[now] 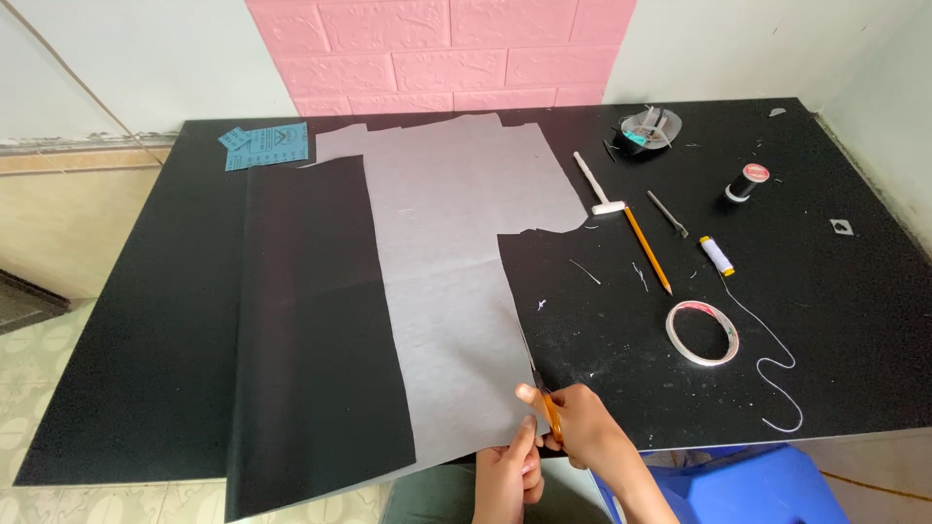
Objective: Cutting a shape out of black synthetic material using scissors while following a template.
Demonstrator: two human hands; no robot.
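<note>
Head view. We note a black worktop (854, 320) against a wall with a pink brick-pattern panel (442, 53). On it lies a grey fabric sheet (442, 252), with a black fabric piece (316, 330) folded over its left part and hanging past the near edge of the worktop.

Our right hand (587, 427) is closed around orange-handled scissors (549, 412), thumb through the grip; the blades sit at the grey sheet's right edge, close to the near edge of the worktop. Whether the blades are apart we cannot tell. Our left hand (510, 475) pinches the sheet's near corner, just beside the scissors, fingers closed on the cloth.

To the right, well apart from the hands: a roll of tape (702, 333), a trailing white thread (772, 364) leading from a small white spool (716, 255), a yellow pencil (648, 249), a white seam tool (597, 186), a black thread spool (746, 181) and a round grey holder (649, 128). Blue paper packets (267, 144) lie at the far left. A blue stool (748, 485) shows below the near edge.
</note>
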